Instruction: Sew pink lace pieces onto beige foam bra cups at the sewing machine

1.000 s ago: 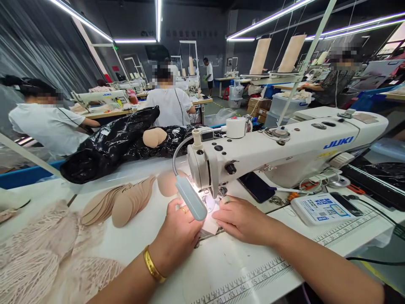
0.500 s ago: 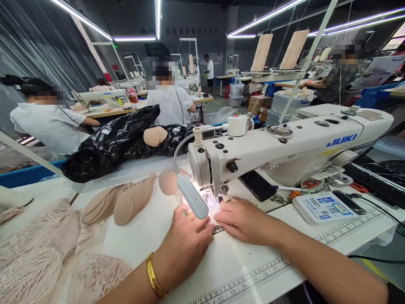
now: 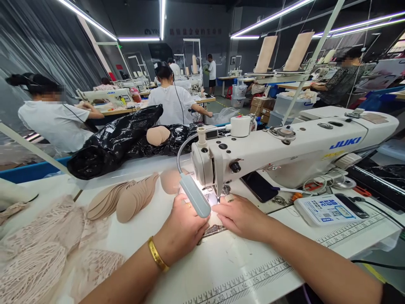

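Observation:
My left hand [image 3: 186, 226] rests by the needle area of the white sewing machine [image 3: 268, 145], its fingers curled and partly hidden behind the grey lamp head [image 3: 195, 196]. It presses on a pale beige piece [image 3: 214, 219] that lies under the machine head. My right hand [image 3: 242, 215] is on the other side of that piece, fingers bent together with the tips at its edge, close to the needle. Whether the fingertips pinch the fabric is hard to make out. The lamp lights the spot between the hands.
Stacked beige pads [image 3: 136, 198] and lace fabric [image 3: 41, 236] lie on the left. A phone [image 3: 258, 185] and a white-blue box [image 3: 329, 209] are at the right. Black plastic bags [image 3: 117, 135] lie behind. Several people sit or stand farther back.
My left hand has moved slightly down and left from the right fingers, opening a gap where the beige piece shows. My right fingers have shifted up toward the needle. The view has shifted slightly.

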`<act>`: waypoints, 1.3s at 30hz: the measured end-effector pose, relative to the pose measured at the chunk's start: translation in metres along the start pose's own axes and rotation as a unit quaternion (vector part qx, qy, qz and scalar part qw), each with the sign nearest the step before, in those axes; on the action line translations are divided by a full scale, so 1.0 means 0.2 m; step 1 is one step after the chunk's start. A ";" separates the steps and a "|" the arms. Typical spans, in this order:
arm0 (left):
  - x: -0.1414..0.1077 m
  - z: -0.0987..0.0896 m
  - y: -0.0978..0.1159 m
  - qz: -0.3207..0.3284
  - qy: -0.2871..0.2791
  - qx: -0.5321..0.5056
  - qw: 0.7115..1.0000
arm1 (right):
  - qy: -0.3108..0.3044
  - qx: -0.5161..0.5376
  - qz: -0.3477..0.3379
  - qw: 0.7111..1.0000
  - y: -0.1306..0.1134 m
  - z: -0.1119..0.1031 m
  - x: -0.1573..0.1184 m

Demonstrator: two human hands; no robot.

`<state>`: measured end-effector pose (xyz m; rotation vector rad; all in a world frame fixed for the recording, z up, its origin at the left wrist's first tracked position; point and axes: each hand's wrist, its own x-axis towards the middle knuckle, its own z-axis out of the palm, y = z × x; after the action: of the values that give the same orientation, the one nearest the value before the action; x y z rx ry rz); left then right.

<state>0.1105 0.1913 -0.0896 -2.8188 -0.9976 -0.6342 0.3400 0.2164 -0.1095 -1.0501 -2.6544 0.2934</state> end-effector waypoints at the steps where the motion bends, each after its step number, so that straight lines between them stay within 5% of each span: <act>1: 0.00 0.00 -0.01 0.002 0.004 -0.004 1.000 | 0.000 0.001 0.007 1.000 0.00 0.00 0.01; 14: 0.05 -0.02 -0.16 -0.049 -0.088 -0.029 0.994 | -0.003 0.004 0.045 0.999 -0.03 0.01 0.03; 18: -0.01 -0.13 -0.15 -0.088 -0.123 0.038 0.988 | 0.012 0.009 0.023 1.000 -0.01 0.02 0.01; 23: -0.32 -0.50 -0.10 -0.194 -0.022 0.106 0.975 | 0.035 0.044 0.007 0.998 0.03 0.07 -0.06; 26: -0.58 -0.69 -0.02 -0.274 -0.029 0.131 0.952 | 0.053 0.051 -0.004 0.997 0.08 0.13 -0.07; 30: -0.88 -0.71 0.15 -0.332 -0.080 0.080 0.936 | 0.072 0.039 -0.025 0.996 0.10 0.17 -0.07; 34: -0.96 -0.60 0.27 -0.327 -0.102 0.010 0.939 | 0.046 0.049 -0.053 0.996 -0.03 0.09 -0.07; 37: -0.86 -0.59 0.30 -0.336 -0.041 -0.078 0.938 | -0.024 0.145 -0.060 0.987 -0.24 -0.01 -0.11; 39: -0.75 -0.60 0.32 -0.379 0.010 -0.189 0.906 | -0.064 0.242 -0.039 0.967 -0.42 -0.05 -0.14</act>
<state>0.0019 0.0277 -0.0383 -2.6149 -2.2075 -1.0024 0.3100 0.1379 -0.0824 -0.7863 -2.5215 0.9625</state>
